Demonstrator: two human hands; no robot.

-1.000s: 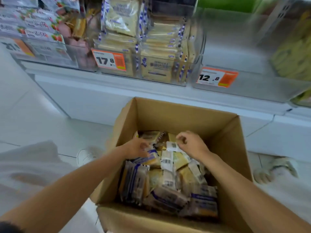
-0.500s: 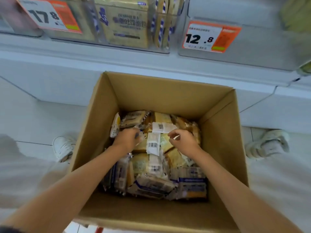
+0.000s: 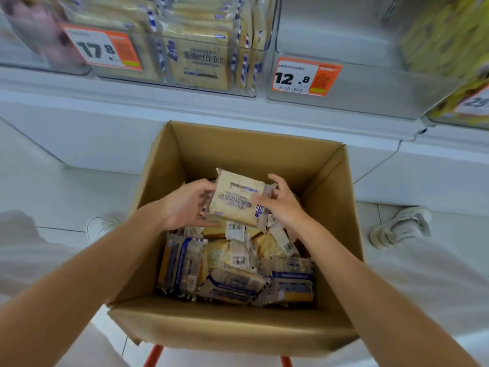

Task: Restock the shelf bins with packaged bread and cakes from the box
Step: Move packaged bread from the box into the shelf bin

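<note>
Both hands hold one bread pack [image 3: 236, 200] at frame ctr, lifted just above the pile of packs [image 3: 238, 274] inside the cardboard box [image 3: 254, 152]. L hand [image 3: 189, 205] grips its left edge, fingers curled round it. R hand [image 3: 281, 205] pinches the right edge w/ thumb on the printed face, fingers behind. The print faces the camera, upside down. Top of frame: clear shelf bin [image 3: 201, 56] w/ matching packs standing upright, a 17.8 tag [image 3: 102, 49] at upper left, a 12.8 tag [image 3: 304, 78] right of ctr. Blurred yellow items [image 3: 444, 35] at upper right, possibly cakes.
</note>
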